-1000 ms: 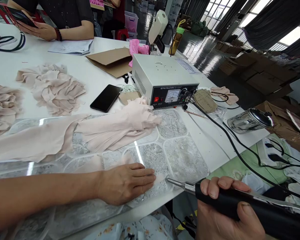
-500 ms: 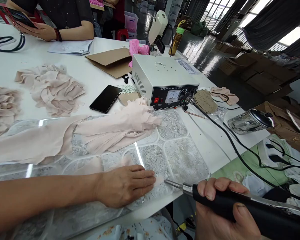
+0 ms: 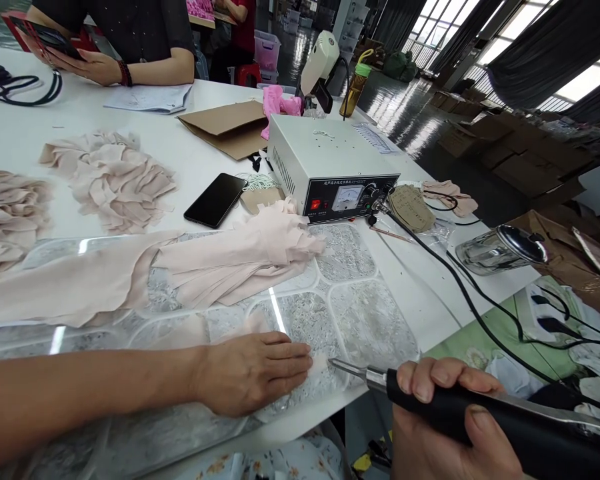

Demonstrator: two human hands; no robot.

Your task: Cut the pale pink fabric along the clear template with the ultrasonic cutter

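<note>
Tool (image 3: 445,415) tip just beside your left fingertips (image 3: 305,363).
Right grip (image 3: 430,445) closed around the handle; left grip (image 3: 250,373) flat over cloth (image 3: 319,362) on the mat (image 3: 375,317). A slip could jab fingers or mar fabric.

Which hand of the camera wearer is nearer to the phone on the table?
Left. The left hand lies flat in front of the phone, with pale fabric between them; the right hand is farther off, to the right, holding a black tool.
</note>
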